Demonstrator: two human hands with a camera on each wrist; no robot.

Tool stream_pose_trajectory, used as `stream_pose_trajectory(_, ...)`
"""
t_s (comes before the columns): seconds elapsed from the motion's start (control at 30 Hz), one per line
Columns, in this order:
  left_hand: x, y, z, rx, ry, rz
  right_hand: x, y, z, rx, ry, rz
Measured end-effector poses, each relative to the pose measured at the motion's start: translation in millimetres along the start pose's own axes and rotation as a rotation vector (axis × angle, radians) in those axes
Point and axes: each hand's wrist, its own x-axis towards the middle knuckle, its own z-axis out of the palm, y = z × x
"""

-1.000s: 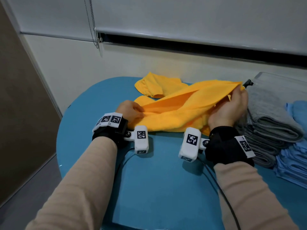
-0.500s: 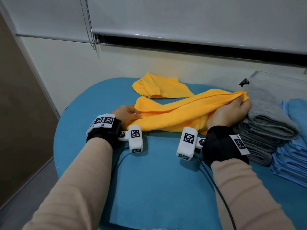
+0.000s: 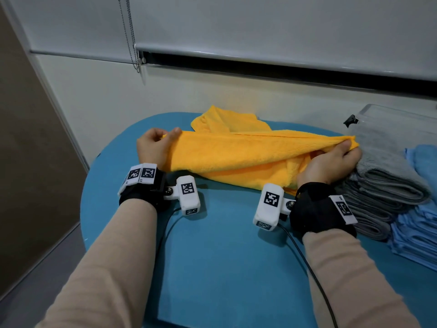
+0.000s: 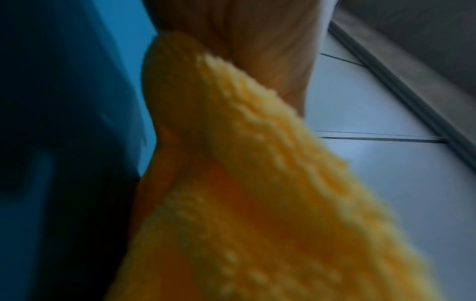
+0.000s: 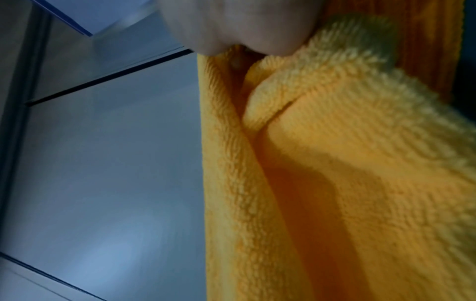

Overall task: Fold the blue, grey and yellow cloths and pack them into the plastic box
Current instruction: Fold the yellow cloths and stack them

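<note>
My left hand (image 3: 153, 147) is pinching one end of the yellow cloth (image 3: 236, 157), fingers curled. My right hand (image 3: 328, 162) is gripping the opposite end beside the folded grey cloths (image 3: 387, 183).

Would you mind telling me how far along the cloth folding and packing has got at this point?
Done: grey cloths and blue cloths sit folded in stacks at the right. In hand: the left hand and right hand each pinch an end of a yellow cloth, mid-fold. Left: a second yellow cloth lies crumpled behind it, and the stacks are not yet in the plastic box.
</note>
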Motion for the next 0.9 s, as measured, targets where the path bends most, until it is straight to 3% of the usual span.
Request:
stream_pose_trajectory(0.1,3.5,-1.0,-6.1,-0.224,-0.021,-0.099,0.4,1.1,-0.6,-0.072,0.007,-0.022)
stream_pose_trajectory(0.23,5.9,-1.0,-11.1,-0.522,-0.175,-0.175,6.3,1.9,-3.1,-0.111,0.029,-0.037)
stream_pose_trajectory(0.4,5.4,0.6,-15.2,-0.494,-0.293,-0.147,11.4,2.2,-4.9,-0.141,0.056,-0.036)
stream_pose_trajectory(0.63,7.9,-3.8,-12.6,-0.312,-0.15,-0.068,11.6,3.3,-4.4,-0.133,0.045,-0.045)
stream_pose_trajectory(0.9,10.2,-5.1,-9.5,-0.289,-0.04,-0.015,11.5,6.4,-4.1,-0.102,0.021,-0.042)
